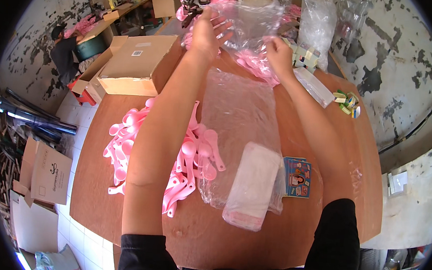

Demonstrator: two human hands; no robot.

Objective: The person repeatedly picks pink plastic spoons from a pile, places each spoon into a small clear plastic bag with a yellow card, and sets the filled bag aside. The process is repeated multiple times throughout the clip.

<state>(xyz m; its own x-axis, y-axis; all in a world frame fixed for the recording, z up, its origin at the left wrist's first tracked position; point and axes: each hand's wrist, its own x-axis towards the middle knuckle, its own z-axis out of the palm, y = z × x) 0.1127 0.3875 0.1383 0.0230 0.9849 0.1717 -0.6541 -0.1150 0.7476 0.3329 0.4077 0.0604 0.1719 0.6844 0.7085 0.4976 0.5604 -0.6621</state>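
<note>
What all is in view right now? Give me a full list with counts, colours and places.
table: one, brown, centre.
pink spoons: a pile, count unclear, table's left half.
clear bags: a stack, table centre.
large clear bag: one, far edge, pink items inside.
packet stack: one, clear, near edge.
printed cards: small stack, blue, right of the packets.
cardboard box: one, tan, far left corner.
tape rolls: a few, far right.
left hand: open, touching the large bag.
right hand: gripping the large bag.
</note>
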